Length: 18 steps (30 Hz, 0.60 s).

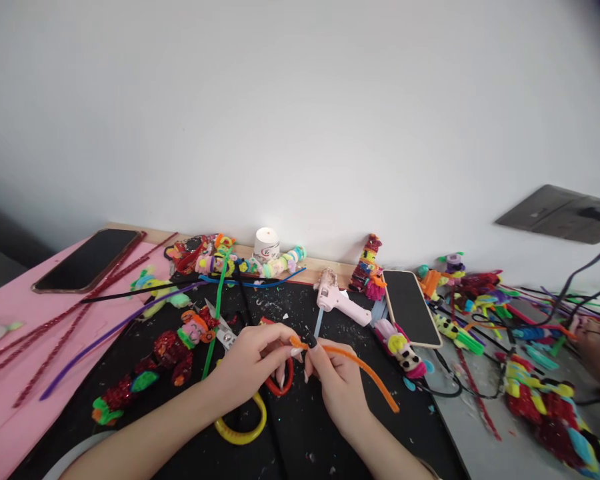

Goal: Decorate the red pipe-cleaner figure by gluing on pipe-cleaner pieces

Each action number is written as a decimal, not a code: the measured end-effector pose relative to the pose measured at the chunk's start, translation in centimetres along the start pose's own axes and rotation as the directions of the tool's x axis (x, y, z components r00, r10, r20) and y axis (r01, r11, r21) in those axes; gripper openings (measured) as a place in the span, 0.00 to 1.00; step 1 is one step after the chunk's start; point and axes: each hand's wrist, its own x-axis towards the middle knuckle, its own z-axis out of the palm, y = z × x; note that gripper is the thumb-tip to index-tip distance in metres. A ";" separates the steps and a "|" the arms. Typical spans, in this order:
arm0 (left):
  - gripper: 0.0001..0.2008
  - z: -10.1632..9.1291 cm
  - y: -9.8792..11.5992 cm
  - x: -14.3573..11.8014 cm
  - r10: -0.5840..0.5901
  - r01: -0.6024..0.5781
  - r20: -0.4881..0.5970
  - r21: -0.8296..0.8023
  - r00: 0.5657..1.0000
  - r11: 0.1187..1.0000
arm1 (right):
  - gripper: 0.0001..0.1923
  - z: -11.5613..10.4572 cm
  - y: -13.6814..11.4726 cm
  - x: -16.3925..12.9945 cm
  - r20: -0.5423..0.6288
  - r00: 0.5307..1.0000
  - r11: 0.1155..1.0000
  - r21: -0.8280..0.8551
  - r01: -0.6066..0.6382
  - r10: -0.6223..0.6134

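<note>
An orange pipe cleaner (367, 368) runs between my two hands over the black table mat. My left hand (267, 353) pinches its left end. With thumb and fingers pressed together, my right hand (335, 377) grips it just beside, and the long free part curves off to the right. Scissors with a yellow handle (240, 437) and a red handle (281, 385) lie beneath my left hand, their blades partly hidden. Behind my hands, a pale pink glue gun (344, 303) rests on its side with a glue stick poking out. A green pipe cleaner (223, 287) lies left of my left hand.
Pipe-cleaner figures lie around, including a red one (173, 350) at left and several at right (545, 413). Phones lie at left (87, 260) and right (413, 307). A paper cup (267, 244) stands by the wall. Another person's hand (597, 340) is at far right, near cables (575, 283).
</note>
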 end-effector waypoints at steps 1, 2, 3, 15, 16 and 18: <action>0.07 0.0 0.0 0.0 0.000 0.000 -0.006 0.000 1.000 1.000 | 0.26 0.0 -0.1 0.0 0.001 1.000 1.000 -0.017 0.014 -0.014; 0.07 0.0 0.0 0.0 -0.002 0.002 -0.009 0.001 1.000 1.000 | 0.26 0.0 -0.2 0.0 0.002 1.000 0.999 -0.030 0.028 -0.028; 0.07 0.0 0.0 0.0 -0.005 0.005 -0.011 0.001 1.000 1.000 | 0.26 0.0 -0.2 0.1 0.002 0.999 0.998 -0.042 0.041 -0.041; 0.08 -0.2 0.1 -0.2 -0.022 0.025 0.043 -0.069 0.999 0.997 | 0.21 -0.2 -0.3 0.1 0.023 0.997 0.993 -0.088 0.079 -0.078; 0.08 -0.2 0.1 -0.2 -0.021 0.026 0.054 -0.083 0.998 0.996 | 0.21 -0.2 -0.3 0.1 0.022 0.997 0.993 -0.089 0.082 -0.080; 0.09 -0.3 0.1 -0.2 -0.030 0.041 0.094 -0.114 0.995 0.993 | 0.20 -0.3 -0.3 0.1 0.012 0.997 0.993 -0.082 0.080 -0.080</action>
